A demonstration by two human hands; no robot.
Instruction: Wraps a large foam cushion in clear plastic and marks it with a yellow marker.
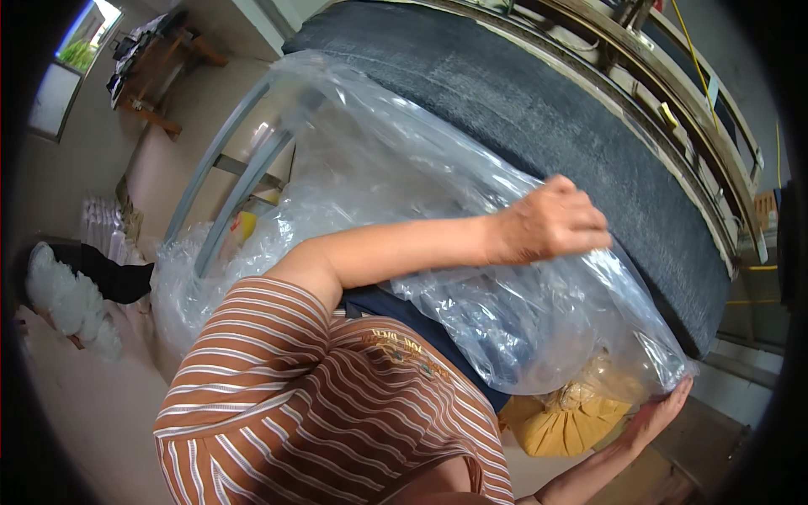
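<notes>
Head view: left hand [555,223] clutches clear plastic bag [471,278] (crumpled); right hand [661,414] lies open-palmed under bag's lower end.

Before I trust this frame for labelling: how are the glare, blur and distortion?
Head view: fisheye bends the dark belt and rails; black vignette at the corners; window light glints on the clear plastic bag; left hand and right hand look sharp.

Plastic bag [438,210] under my left hand [551,223]: clear, colourless, glossy highlights. Belt surface [589,143] behind it: dark grey, fine speckled texture. My shirt [320,396]: rust-brown with thin white stripes. Sack [564,421] near my right hand [661,412]: mustard yellow. Frame bars [227,177]: pale grey-blue. Floor [93,412]: beige.
</notes>
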